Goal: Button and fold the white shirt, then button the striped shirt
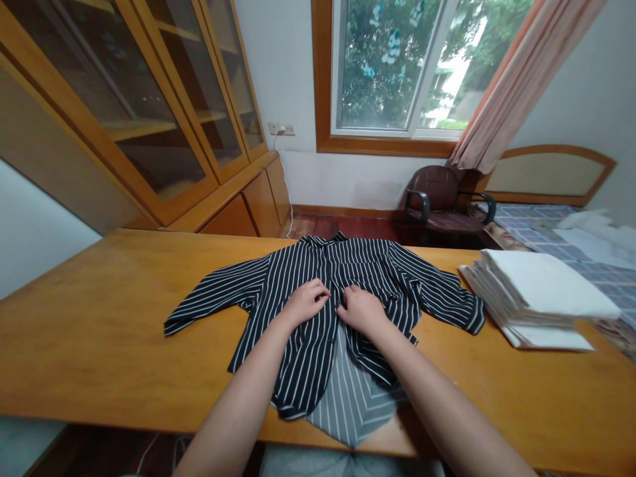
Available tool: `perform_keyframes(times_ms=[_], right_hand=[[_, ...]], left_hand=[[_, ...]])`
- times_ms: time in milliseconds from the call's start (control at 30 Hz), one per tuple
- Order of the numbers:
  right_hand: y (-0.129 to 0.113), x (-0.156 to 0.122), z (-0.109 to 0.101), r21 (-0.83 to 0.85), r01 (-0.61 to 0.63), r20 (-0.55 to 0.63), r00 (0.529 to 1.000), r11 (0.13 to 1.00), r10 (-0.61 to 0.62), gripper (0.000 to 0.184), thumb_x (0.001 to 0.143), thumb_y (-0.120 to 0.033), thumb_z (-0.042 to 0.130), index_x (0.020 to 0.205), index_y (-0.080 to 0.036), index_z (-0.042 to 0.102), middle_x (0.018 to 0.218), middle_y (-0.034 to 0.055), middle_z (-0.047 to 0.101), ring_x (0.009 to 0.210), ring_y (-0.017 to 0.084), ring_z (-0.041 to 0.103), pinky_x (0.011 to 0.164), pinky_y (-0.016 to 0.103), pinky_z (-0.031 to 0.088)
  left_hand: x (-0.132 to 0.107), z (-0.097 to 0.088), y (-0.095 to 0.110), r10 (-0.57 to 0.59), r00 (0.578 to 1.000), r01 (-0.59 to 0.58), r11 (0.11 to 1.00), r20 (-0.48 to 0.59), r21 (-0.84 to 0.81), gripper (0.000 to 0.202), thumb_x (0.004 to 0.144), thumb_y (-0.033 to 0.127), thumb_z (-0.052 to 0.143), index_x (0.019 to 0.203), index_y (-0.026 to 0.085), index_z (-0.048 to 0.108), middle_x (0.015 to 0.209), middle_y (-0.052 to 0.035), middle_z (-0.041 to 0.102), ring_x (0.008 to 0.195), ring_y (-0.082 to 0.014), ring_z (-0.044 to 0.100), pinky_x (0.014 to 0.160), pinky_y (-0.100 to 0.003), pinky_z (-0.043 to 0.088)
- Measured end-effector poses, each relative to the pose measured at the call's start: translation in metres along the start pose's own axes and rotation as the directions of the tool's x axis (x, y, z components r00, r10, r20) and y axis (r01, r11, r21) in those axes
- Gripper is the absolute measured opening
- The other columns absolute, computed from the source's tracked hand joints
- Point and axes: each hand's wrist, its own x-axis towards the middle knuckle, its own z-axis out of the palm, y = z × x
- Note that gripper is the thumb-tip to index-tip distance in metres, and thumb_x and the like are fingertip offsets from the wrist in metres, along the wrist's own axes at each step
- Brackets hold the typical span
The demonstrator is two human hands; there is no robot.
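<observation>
A black shirt with white stripes [298, 278] lies front up on the wooden table [99, 331], sleeves spread to both sides, its lower front open so the grey inside shows. My left hand [307, 299] rests on the left front panel with fingers curled, pinching the edge near the middle. Touching the right panel's edge just beside it, my right hand [362, 309] is also curled in a pinch. The two hands nearly meet at the shirt's placket.
A stack of folded white cloths [539, 295] sits on the table at the right. Behind the table stand a brown armchair [440, 199], a bed with a checked cover [571, 245] and a glass-door wooden cabinet [149, 119]; a window is at the back.
</observation>
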Motion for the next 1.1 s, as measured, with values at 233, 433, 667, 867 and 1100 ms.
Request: perform_keyframes(times_ms=[233, 433, 667, 867, 1100], right_hand=[[0.005, 0.004, 0.014, 0.152, 0.014, -0.085, 0.996, 0.988, -0.002, 0.011, 0.089, -0.025, 0.056, 0.087, -0.02, 0.065, 0.092, 0.0053, 0.066, 0.08, 0.018, 0.062, 0.069, 0.027, 0.041], [0.02, 0.0, 0.029, 0.396, 0.117, -0.211, 0.977, 0.911, -0.034, 0.011, 0.086, -0.015, 0.058, 0.082, -0.019, 0.067, 0.08, 0.0013, 0.062, 0.079, 0.016, 0.059, 0.074, 0.026, 0.042], [0.025, 0.001, 0.031, 0.437, 0.111, -0.197, 0.98, 0.893, -0.025, 0.007, 0.085, -0.017, 0.061, 0.084, -0.021, 0.067, 0.079, 0.0012, 0.063, 0.081, 0.018, 0.058, 0.076, 0.029, 0.043], [0.022, -0.004, 0.028, 0.349, 0.068, -0.172, 0.985, 0.935, -0.007, 0.008, 0.083, -0.023, 0.065, 0.091, -0.02, 0.066, 0.082, 0.0023, 0.062, 0.085, 0.021, 0.056, 0.08, 0.03, 0.043], [0.023, -0.002, 0.029, 0.381, 0.064, -0.191, 0.981, 0.922, 0.011, 0.007, 0.083, -0.016, 0.06, 0.079, -0.02, 0.065, 0.08, 0.003, 0.064, 0.085, 0.02, 0.058, 0.078, 0.029, 0.043]], left_hand=[[0.003, -0.001, -0.005, 0.015, 1.0, -0.015, 1.0, 0.01, 0.012, 0.014, 0.087, 0.015, 0.059, 0.094, 0.021, 0.07, 0.09, -0.0014, 0.062, 0.083, -0.0149, 0.061, 0.076, -0.027, 0.05], [0.002, -0.006, -0.001, 0.048, 0.997, -0.049, 0.999, 0.052, 0.019, 0.012, 0.086, 0.02, 0.062, 0.095, 0.022, 0.07, 0.092, -0.0021, 0.063, 0.09, -0.0177, 0.062, 0.081, -0.03, 0.05], [0.001, -0.01, 0.002, 0.108, 0.982, -0.11, 0.994, 0.156, 0.002, 0.017, 0.085, 0.025, 0.068, 0.102, 0.024, 0.07, 0.099, -0.0022, 0.063, 0.099, -0.0196, 0.059, 0.087, -0.033, 0.05], [0.002, -0.009, 0.005, 0.122, 0.978, -0.13, 0.991, 0.169, 0.038, 0.015, 0.088, 0.026, 0.067, 0.102, 0.023, 0.069, 0.1, -0.0031, 0.063, 0.096, -0.02, 0.059, 0.084, -0.034, 0.05], [0.003, -0.005, 0.006, 0.178, 0.969, -0.19, 0.98, 0.169, 0.06, 0.011, 0.093, 0.023, 0.06, 0.099, 0.021, 0.07, 0.096, -0.0036, 0.064, 0.093, -0.0183, 0.06, 0.083, -0.031, 0.05]])
